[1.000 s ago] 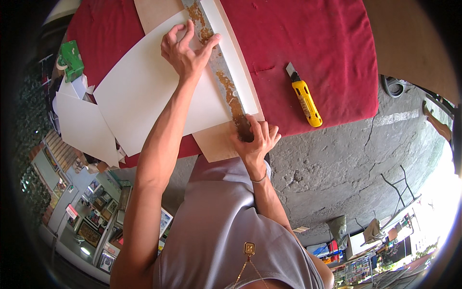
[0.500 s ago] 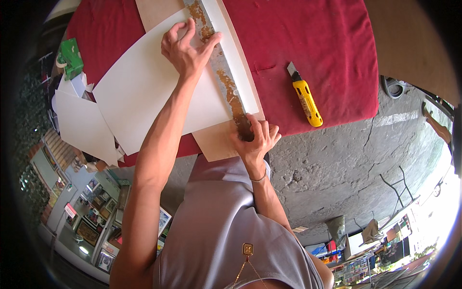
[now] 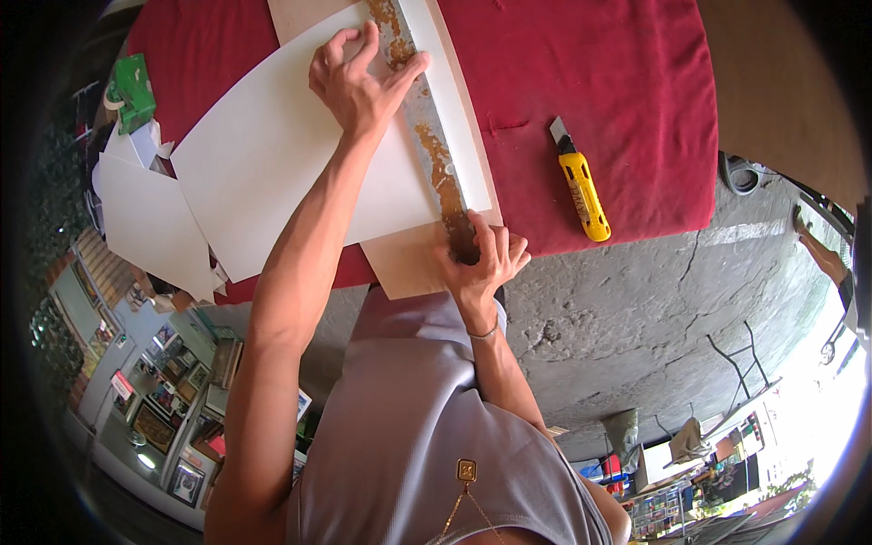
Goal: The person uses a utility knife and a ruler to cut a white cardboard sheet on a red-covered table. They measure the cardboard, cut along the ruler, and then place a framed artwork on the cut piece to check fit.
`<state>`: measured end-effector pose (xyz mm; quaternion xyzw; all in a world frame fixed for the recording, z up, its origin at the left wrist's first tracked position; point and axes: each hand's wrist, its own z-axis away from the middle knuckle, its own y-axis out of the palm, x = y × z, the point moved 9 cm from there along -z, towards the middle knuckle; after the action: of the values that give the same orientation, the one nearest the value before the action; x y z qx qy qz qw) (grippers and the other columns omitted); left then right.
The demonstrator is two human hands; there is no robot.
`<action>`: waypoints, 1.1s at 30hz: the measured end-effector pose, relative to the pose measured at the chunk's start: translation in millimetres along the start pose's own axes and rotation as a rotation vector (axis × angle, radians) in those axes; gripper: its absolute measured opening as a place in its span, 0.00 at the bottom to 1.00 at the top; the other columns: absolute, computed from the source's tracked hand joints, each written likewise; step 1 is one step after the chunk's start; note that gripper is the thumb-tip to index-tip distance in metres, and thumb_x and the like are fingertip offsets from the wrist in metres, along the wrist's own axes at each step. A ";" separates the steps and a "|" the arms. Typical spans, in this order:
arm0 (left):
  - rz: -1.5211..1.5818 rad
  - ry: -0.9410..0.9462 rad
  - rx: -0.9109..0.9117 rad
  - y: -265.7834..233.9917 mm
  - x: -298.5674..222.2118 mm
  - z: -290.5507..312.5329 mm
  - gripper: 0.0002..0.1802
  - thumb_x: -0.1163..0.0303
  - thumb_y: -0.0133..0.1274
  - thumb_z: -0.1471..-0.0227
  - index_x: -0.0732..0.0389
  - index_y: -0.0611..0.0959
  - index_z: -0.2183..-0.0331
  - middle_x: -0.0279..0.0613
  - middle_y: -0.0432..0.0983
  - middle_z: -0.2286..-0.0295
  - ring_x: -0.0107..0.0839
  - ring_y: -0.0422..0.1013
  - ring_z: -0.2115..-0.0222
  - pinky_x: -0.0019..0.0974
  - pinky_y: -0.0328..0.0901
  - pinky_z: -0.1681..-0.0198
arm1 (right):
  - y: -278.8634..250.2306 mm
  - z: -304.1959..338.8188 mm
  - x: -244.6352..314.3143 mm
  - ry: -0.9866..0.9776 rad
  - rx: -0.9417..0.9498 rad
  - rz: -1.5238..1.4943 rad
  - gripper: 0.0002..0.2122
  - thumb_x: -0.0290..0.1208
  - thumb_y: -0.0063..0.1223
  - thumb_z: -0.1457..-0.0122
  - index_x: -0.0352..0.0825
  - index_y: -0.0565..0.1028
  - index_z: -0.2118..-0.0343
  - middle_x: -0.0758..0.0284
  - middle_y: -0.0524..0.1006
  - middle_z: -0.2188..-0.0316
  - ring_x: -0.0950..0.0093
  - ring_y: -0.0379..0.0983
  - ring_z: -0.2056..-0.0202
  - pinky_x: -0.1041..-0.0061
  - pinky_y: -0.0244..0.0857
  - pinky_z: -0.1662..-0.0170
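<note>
A long metal straightedge, grey with rust-brown patches, lies across a large white sheet of board close to its right edge. Its far part is pinched by my left hand, thumb on the right side, fingers bent on the left. At the near end, my right hand straddles the bar, thumb to the left and fingers curled to the right. Beneath the sheet is a tan backing board, showing at the near end and along the right. A yellow utility knife with its blade out rests to the right.
A dark red cloth covers the table. At the left are a green tape dispenser and white board offcuts. Cracked concrete floor lies beyond the near edge; framed pictures stand at lower left.
The view has shifted slightly. Both hands stay on the straightedge in the same places; the board and knife have not visibly moved.
</note>
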<state>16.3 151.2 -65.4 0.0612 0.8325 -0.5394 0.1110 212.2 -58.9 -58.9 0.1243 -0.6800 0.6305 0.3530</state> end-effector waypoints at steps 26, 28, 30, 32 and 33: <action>-0.143 0.264 0.608 -17.5 -32.1 0.5 0.60 0.42 0.69 0.77 0.61 0.67 0.43 0.48 0.58 0.42 0.48 0.52 0.40 0.53 0.47 0.38 | -4.7 0.2 3.5 -0.034 -0.085 -0.012 0.21 0.38 0.66 0.67 0.46 0.78 0.64 0.73 0.71 0.74 0.69 0.64 0.68 0.68 0.51 0.64; -0.303 0.301 0.830 -18.6 -46.8 13.4 0.63 0.47 0.71 0.80 0.62 0.65 0.42 0.49 0.55 0.40 0.48 0.50 0.38 0.52 0.45 0.36 | -5.6 -1.3 5.1 -0.029 -0.072 -0.010 0.21 0.38 0.66 0.66 0.46 0.78 0.64 0.73 0.71 0.74 0.69 0.64 0.68 0.68 0.51 0.64; -0.293 0.277 0.884 -15.3 -55.1 12.7 0.64 0.53 0.74 0.82 0.67 0.64 0.43 0.54 0.54 0.40 0.47 0.50 0.38 0.53 0.45 0.35 | -6.7 -3.4 6.8 -0.025 -0.041 -0.005 0.20 0.37 0.66 0.65 0.45 0.79 0.63 0.73 0.70 0.73 0.69 0.64 0.68 0.67 0.52 0.64; -0.317 0.258 0.934 -8.6 -58.4 11.1 0.64 0.56 0.75 0.83 0.71 0.63 0.43 0.59 0.54 0.41 0.47 0.51 0.38 0.53 0.45 0.36 | -12.3 -9.7 -0.5 -0.043 0.010 -0.137 0.20 0.36 0.67 0.65 0.45 0.79 0.63 0.71 0.70 0.73 0.68 0.64 0.68 0.67 0.53 0.64; -0.329 0.249 0.963 -5.4 -59.4 11.8 0.64 0.57 0.75 0.83 0.73 0.63 0.44 0.61 0.55 0.41 0.47 0.51 0.39 0.53 0.45 0.36 | -16.4 -15.2 -8.3 -0.048 0.038 -0.202 0.20 0.35 0.67 0.64 0.45 0.79 0.63 0.71 0.70 0.72 0.68 0.64 0.68 0.66 0.54 0.64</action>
<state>74.0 139.3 -50.4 0.0373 0.4956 -0.8600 -0.1157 233.2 -49.8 -52.2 0.2140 -0.6601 0.6014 0.3960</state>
